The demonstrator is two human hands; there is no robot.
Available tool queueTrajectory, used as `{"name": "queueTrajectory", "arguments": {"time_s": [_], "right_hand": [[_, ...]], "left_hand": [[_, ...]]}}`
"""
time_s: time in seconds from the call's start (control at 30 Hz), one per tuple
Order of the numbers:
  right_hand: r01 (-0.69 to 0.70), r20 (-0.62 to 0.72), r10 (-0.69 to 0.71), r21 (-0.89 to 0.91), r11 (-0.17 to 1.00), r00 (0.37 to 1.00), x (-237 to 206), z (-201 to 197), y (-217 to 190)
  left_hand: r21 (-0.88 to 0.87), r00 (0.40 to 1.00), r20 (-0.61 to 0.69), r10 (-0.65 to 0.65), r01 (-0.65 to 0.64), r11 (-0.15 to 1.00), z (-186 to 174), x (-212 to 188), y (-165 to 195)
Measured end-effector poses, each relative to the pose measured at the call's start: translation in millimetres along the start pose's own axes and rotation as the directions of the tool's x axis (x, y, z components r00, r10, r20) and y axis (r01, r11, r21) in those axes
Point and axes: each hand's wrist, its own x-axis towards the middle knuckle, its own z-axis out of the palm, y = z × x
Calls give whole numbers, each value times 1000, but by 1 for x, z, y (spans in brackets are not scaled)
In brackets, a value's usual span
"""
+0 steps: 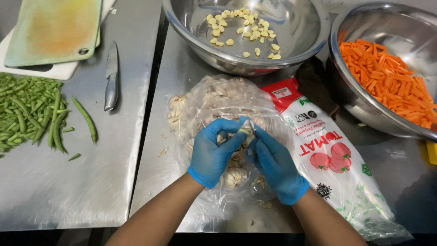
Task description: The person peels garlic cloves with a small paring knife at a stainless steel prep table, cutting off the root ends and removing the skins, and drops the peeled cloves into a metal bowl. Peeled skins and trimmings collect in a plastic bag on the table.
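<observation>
My left hand (pixel 211 152) and my right hand (pixel 275 166), both in blue gloves, meet above a clear plastic bag (pixel 214 98) of garlic bulbs. Between their fingertips they pinch one small garlic clove (pixel 246 128), its papery skin partly loose. A whole garlic bulb (pixel 235 176) lies in the bag just under my palms. Beyond the bag stands a steel bowl (pixel 291 43) with several peeled garlic cloves (pixel 246 32) scattered on its bottom.
A second steel bowl (pixel 355 98) of carrot sticks (pixel 391 82) stands at the right. A red-and-white plastic packet (pixel 327 155) lies beside the bag. At the left are green beans (pixel 32 114), a knife (pixel 111 77) and stacked cutting boards (pixel 52 29).
</observation>
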Motion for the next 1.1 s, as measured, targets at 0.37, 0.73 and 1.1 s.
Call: {"name": "queueTrajectory", "arguments": {"time_s": [0.37,0.73,1.1], "right_hand": [[-113,-14,114,34,993,993,-4,3,-13],[-103,-218,153,225,969,964,-6,-1,6],[207,-11,-313,-726,656,950,21,30,-29]], "left_hand": [[-192,992,-18,-123,117,974,2,2,-2],[-135,973,74,-220,228,964,-10,5,-11],[-243,947,287,-142,216,946,-41,25,54]]}}
